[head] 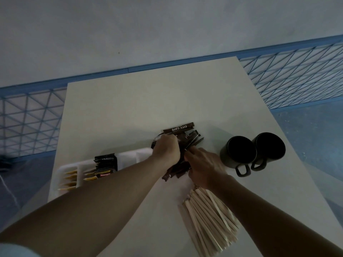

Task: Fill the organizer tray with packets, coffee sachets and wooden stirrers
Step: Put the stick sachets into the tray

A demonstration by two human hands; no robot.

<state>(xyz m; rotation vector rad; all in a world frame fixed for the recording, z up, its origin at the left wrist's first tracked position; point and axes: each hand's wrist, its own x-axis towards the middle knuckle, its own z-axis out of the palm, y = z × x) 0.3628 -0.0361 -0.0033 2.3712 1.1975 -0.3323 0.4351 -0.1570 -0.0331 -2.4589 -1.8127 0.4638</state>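
Observation:
A white organizer tray [130, 156] lies at the table's left, holding dark packets [105, 162] in one compartment and yellow packets [71, 178] at its near end. A pile of brown coffee sachets [187, 134] lies mid-table. My left hand [166, 151] curls over the pile and grips a bunch of sachets. My right hand [203, 165], just to the right, pinches sachets at the pile's near side. A heap of wooden stirrers [209, 219] lies below my right wrist.
Two dark mugs [252, 153] stand side by side to the right of the pile, handles toward me. The white table [157, 101] stretches far behind the pile. A blue mesh fence [297, 75] runs behind the table.

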